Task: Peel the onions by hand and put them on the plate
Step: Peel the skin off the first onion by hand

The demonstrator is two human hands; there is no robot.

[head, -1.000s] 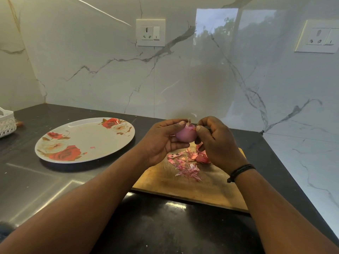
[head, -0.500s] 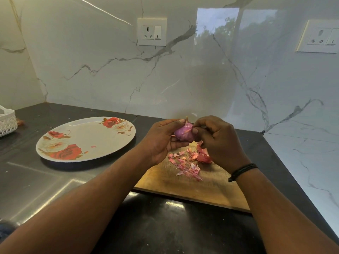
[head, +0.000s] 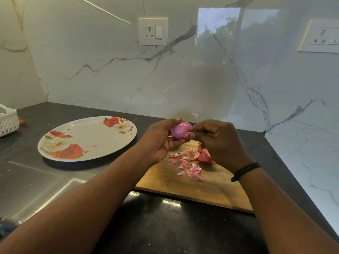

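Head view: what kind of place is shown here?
Most likely a home kitchen: a dark countertop with a wooden cutting board, a marble-look backsplash with wall sockets, and a floral plate.

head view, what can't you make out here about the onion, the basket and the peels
- Onion, head view: its far side and base are hidden by the left hand and right hand, so how much skin remains is unclear.
- Basket: cut off by the left edge; contents unseen.
- Peels on the board: the right hand covers part of the pile.
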